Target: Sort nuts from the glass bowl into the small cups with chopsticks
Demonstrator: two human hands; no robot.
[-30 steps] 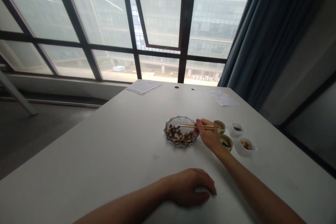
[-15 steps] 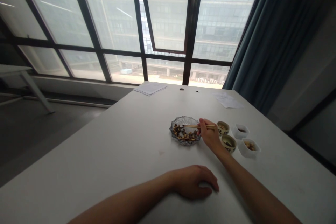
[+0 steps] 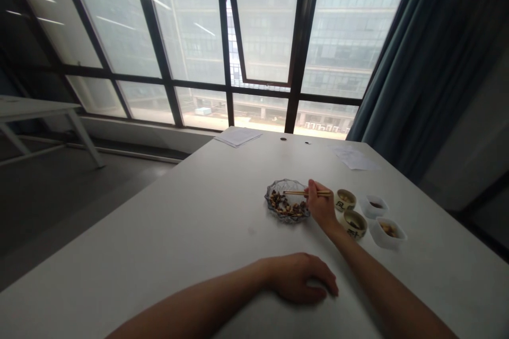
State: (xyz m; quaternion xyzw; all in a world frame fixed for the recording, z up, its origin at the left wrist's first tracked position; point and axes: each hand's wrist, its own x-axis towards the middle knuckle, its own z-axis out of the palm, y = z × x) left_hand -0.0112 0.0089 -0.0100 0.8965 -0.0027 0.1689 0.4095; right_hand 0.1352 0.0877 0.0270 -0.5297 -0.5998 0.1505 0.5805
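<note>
Two chopsticks (image 3: 296,193) pinched in the right hand (image 3: 320,204) above a glass dish (image 3: 274,184); left hand (image 3: 304,278) curled, empty.

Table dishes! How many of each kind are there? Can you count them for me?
Ribbed glass plate: 1
Round patterned cups: 2
Square white bowls: 2
Total: 5

Dish: a ribbed glass dish (image 3: 278,186), shallow with a scalloped rim, lying flat on the table.
Food: dark brown and tan pieces (image 3: 283,203), too small to identify, heaped along the near side of the dish.
Chopsticks: slim wooden chopsticks (image 3: 297,193), held level in the right hand (image 3: 321,205), tips over the dish, pointing toward its far-left side.
</note>
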